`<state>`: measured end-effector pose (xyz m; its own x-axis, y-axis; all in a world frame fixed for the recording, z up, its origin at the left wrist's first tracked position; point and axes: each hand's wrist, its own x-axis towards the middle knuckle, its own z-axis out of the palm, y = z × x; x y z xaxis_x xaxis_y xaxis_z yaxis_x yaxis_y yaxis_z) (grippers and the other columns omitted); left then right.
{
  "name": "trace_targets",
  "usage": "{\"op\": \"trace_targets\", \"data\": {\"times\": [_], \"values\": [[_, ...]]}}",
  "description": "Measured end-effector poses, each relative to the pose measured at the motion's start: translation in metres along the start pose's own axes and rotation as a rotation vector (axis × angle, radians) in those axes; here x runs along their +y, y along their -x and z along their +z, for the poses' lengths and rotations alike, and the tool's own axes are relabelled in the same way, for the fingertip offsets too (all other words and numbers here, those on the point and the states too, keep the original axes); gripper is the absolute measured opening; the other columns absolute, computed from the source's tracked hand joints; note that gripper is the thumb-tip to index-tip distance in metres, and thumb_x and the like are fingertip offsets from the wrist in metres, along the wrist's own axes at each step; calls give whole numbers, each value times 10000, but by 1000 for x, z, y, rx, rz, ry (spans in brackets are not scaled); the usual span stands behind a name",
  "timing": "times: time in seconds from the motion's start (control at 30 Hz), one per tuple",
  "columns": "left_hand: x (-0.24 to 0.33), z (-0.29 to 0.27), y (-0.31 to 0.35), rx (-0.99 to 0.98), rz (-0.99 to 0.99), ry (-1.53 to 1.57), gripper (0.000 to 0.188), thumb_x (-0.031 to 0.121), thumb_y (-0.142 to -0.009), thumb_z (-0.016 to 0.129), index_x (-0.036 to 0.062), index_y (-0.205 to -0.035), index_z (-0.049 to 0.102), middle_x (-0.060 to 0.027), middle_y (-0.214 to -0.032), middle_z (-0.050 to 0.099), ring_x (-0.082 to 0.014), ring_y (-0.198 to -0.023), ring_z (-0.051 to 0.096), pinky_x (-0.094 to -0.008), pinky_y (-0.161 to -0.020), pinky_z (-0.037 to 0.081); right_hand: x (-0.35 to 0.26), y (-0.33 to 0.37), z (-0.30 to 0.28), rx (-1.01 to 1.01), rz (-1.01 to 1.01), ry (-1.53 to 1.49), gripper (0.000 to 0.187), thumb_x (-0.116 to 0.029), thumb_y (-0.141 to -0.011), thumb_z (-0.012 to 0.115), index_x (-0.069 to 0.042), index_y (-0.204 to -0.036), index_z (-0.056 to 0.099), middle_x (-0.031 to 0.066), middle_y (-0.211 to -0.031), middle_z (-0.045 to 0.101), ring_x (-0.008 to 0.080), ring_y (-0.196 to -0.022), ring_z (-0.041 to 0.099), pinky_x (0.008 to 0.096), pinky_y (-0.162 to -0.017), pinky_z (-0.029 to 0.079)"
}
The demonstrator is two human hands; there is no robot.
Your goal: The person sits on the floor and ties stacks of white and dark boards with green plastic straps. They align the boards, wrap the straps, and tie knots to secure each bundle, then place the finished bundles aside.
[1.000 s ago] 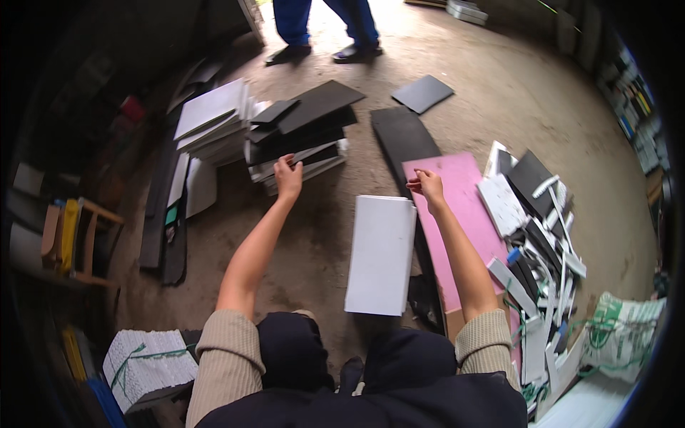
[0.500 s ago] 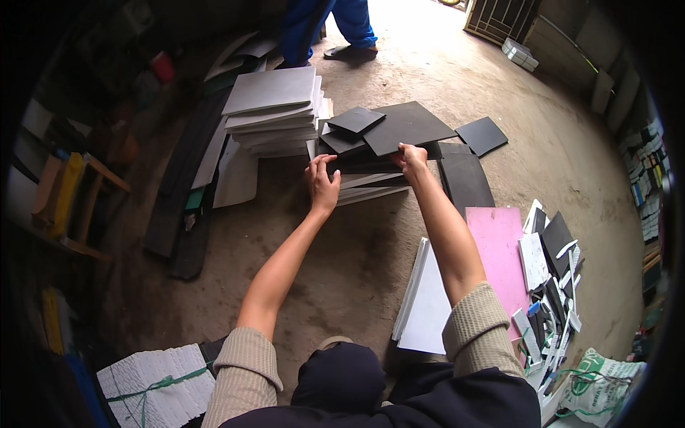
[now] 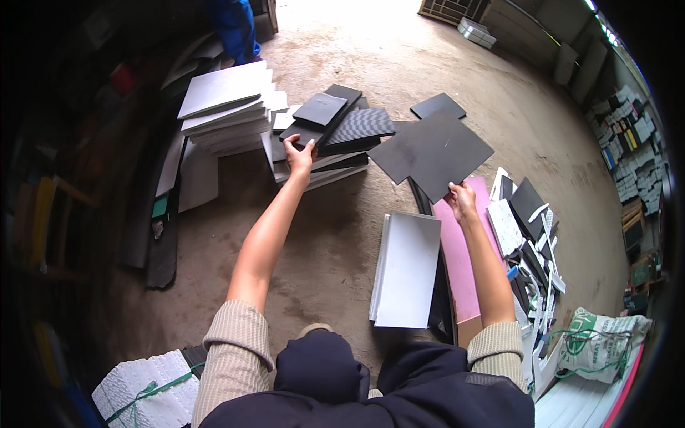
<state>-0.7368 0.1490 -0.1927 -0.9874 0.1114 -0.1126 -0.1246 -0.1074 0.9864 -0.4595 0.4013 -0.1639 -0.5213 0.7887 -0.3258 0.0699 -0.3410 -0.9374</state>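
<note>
My right hand (image 3: 462,201) pinches the near corner of a wide black foam sheet (image 3: 433,151), held out over the floor to the right of the pile. Ahead on the left, my left hand (image 3: 300,155) grips the near end of a thick black foam strip (image 3: 303,133) on that pile, thumb and fingers at its edge. A smaller black square (image 3: 320,108) lies on the strip. Beside it is a ridged black piece (image 3: 357,127), and white sheets (image 3: 342,176) show underneath. Another black sheet (image 3: 440,105) lies beyond the held one, partly covered by it.
A tall stack of white sheets (image 3: 222,93) stands left of the pile. White boards (image 3: 407,271), a pink board (image 3: 467,285) and a heap of offcuts (image 3: 539,250) lie right. A sack (image 3: 598,342) sits lower right, tied white blocks (image 3: 146,385) lower left. A person's blue-trousered leg (image 3: 235,32) shows behind.
My right hand has drawn the wide black sheet off the pile to the right. My left hand has closed on the black strip. The view has swung right, and the person behind has shifted.
</note>
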Motion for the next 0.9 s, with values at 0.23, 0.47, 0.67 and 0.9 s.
{"op": "trace_targets", "data": {"times": [0.23, 0.47, 0.67, 0.9], "values": [[-19, 40, 77, -139, -53, 77, 452, -60, -723, 586, 129, -1037, 323, -105, -952, 401, -181, -822, 527, -287, -677, 531, 29, 36, -91, 44, 1, -208, 263, -15, -800, 494, -31, -1057, 443, 79, -942, 530, 196, -836, 537, 368, -780, 465], [-46, 154, 210, -597, -377, 147, 434, -54, -738, 588, 110, -1039, 321, -96, -900, 440, -200, -857, 544, -310, -762, 522, 41, 73, -225, 301, -182, -512, 316, 9, -799, 501, -47, -1097, 412, 81, -1001, 497, 194, -920, 512, 363, -804, 425], [-88, 256, 286, -733, -462, 120, 454, -88, -730, 567, 106, -1053, 315, -102, -916, 446, -190, -850, 548, -305, -768, 525, 43, 94, -317, 682, -260, -541, 374, -10, -809, 508, -26, -1150, 356, 104, -1063, 448, 219, -963, 472, 414, -850, 389], [-123, 301, 322, -1147, -527, -360, 458, 49, -728, 616, 97, -1140, 421, -99, -901, 518, -174, -850, 531, -277, -706, 472, 83, 86, -371, 1024, 188, -380, 590, -207, -782, 570, 25, -1228, 261, 203, -1217, 325, 296, -1097, 395, 441, -929, 338]]}}
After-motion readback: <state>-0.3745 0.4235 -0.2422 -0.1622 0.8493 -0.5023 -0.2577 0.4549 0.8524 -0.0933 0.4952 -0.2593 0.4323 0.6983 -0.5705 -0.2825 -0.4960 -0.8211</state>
